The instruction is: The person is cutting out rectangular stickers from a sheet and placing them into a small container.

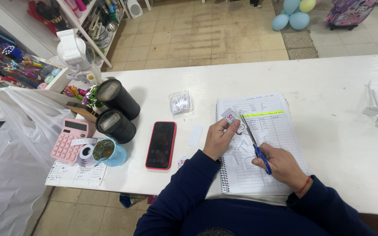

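L hand (217,139) fingers pinching paper slip (230,116), R hand (281,166) fingers gripping scissors (253,144) at slip's 4 o'clock, over notebook (281,131), phone (161,144) at 9 o'clock

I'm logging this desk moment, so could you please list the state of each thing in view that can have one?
Scissors: blades open, gripped in right hand.
Paper piece: pinched by left hand, at the blades.
Spiral notebook: open, flat, paper scraps on it.
Phone: screen dark, lying flat.
Clear plastic box: lid state unclear, stickers inside.
Blue cup: upright, uncovered.
Two black canisters: lying on their sides.
Pink calculator: lying face up.
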